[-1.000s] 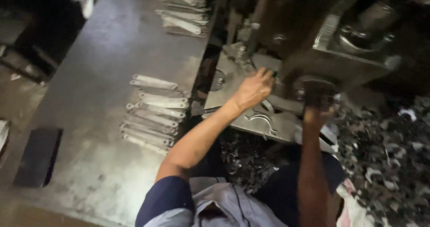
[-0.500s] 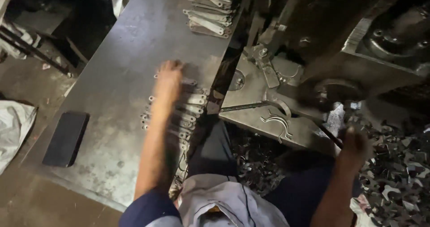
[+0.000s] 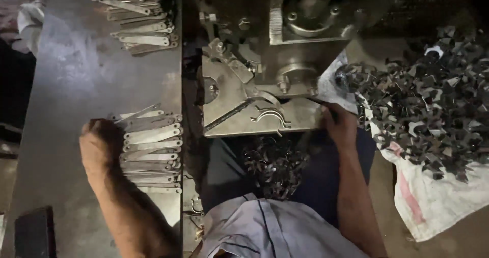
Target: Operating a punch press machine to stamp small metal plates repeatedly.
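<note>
My left hand (image 3: 102,146) rests on the grey metal table (image 3: 71,74), fingers curled at the left end of a row of flat metal strips (image 3: 153,148). Whether it grips a strip is hidden. My right hand (image 3: 340,126) sits at the front right edge of the press's metal base plate (image 3: 229,110), fingers bent over the edge, nothing clearly held. A curved stamped piece (image 3: 270,115) lies on the plate, left of that hand.
A second pile of strips (image 3: 137,13) lies at the table's far end. Dark stamped scrap pieces (image 3: 428,100) heap on a white sack (image 3: 433,202) at right. More scrap (image 3: 272,166) lies below the plate. A dark flat block (image 3: 33,232) sits at the near left.
My left hand has gone from the press plate to the row of strips on the table. My right hand has moved from under the machine head to the plate's front right edge.
</note>
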